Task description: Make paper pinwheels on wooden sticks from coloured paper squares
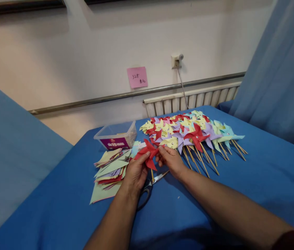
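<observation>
Both my hands hold a red paper pinwheel (pixel 148 152) above the blue table (pixel 253 180). My left hand (pixel 136 172) grips its left blades, and my right hand (pixel 171 159) pinches its right side near the centre. A wooden stick (pixel 152 174) hangs below the pinwheel between my hands. Under my left wrist lie scissors (pixel 149 185) with dark handles. To the right of my right hand lies a pile of finished pinwheels (pixel 191 133) in yellow, red, purple and teal, their sticks pointing toward me.
A stack of coloured paper squares (pixel 109 170) lies left of my left hand. A clear plastic box (pixel 117 136) stands behind it. A radiator (pixel 191 99) and a pink note (pixel 137 77) are on the wall. Blue fabric (pixel 279 69) hangs at right.
</observation>
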The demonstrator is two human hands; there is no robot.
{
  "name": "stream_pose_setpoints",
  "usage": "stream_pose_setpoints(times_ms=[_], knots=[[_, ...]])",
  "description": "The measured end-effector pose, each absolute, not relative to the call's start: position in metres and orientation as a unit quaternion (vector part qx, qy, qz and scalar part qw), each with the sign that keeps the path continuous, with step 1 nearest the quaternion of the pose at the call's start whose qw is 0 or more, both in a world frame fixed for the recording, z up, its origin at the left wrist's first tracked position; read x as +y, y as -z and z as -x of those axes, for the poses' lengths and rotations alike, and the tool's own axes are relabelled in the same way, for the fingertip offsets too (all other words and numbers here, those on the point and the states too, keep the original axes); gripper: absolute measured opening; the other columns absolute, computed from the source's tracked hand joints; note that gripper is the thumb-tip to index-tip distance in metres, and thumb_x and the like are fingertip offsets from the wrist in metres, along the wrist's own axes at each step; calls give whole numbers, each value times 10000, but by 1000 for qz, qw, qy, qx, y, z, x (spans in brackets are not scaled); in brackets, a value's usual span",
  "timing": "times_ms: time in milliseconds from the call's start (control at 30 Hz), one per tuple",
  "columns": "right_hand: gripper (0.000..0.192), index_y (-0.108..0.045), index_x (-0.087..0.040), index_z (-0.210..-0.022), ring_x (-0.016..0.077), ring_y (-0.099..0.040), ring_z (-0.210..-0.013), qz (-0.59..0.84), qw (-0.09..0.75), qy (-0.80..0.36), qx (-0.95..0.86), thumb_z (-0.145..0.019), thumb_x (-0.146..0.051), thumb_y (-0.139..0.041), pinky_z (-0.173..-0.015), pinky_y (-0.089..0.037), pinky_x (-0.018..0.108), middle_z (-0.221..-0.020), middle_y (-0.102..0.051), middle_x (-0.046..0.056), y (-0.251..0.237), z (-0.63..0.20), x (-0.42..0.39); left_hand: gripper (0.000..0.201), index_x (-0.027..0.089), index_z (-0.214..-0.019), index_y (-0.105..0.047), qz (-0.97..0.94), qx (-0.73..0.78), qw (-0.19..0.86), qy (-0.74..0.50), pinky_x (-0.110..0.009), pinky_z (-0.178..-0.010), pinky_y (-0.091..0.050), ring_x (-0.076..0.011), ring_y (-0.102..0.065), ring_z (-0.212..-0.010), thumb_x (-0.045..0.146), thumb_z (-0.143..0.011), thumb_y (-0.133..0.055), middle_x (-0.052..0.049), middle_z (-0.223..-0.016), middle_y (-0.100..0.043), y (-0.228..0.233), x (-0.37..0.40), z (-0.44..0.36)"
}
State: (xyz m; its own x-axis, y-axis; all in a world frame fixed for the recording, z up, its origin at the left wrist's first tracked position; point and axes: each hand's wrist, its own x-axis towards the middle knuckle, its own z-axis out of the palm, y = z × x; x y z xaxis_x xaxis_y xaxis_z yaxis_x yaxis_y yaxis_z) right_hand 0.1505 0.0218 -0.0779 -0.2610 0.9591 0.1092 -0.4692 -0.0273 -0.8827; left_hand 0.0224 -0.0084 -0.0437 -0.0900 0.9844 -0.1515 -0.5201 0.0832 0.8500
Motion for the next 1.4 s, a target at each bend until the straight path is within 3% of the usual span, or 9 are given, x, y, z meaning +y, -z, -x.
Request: stream_pose_setpoints(times_ms=[367,667,1000,1133,1300,1400], knots=[[420,-578,-179,-793,81,-517,-450,281,561,-643,-440,-800,-597,-612,-460,-373,214,-632,-628,-19,84,-153,24,209,100,-812,-735,-271,415,595,-633,-250,-675,-523,-153,-655,-654,107,-612,-796,-63,-758,-736,39,-12,-27],[451,-561,-184,-704,76,-470,-411,315,550,-628,-452,-653,-593,-742,-433,-344,216,-547,-590,-42,76,-149,20,195,99,-779,-729,-283,418,588,-632,-259,-666,-508,-156,-653,-634,132,-605,-811,-67,-735,-729,42,-12,-26],[421,-579,-179,-740,81,-511,-441,287,579,-626,-436,-780,-596,-632,-456,-379,220,-601,-623,-20,82,-154,23,239,108,-830,-736,-284,420,577,-640,-258,-692,-506,-156,-652,-685,149,-609,-815,-64,-794,-738,40,-13,-26],[524,-604,-167,-820,94,-539,-434,289,526,-676,-427,-781,-687,-551,-420,-375,223,-663,-665,19,82,-153,21,254,118,-824,-731,-286,424,554,-657,-262,-698,-504,-153,-648,-676,161,-592,-824,-57,-798,-738,43,-12,-27],[413,-558,-178,-696,72,-486,-390,306,475,-647,-513,-616,-508,-795,-387,-342,204,-557,-588,-51,83,-144,13,264,123,-800,-716,-294,444,503,-681,-259,-691,-489,-139,-636,-639,179,-571,-835,-38,-743,-723,48,-9,-28],[406,-566,-186,-730,69,-477,-399,288,483,-660,-497,-586,-476,-812,-387,-365,206,-585,-593,-60,86,-139,13,288,124,-825,-719,-299,443,501,-681,-272,-697,-489,-151,-647,-652,190,-570,-834,-46,-768,-729,49,-9,-29]])
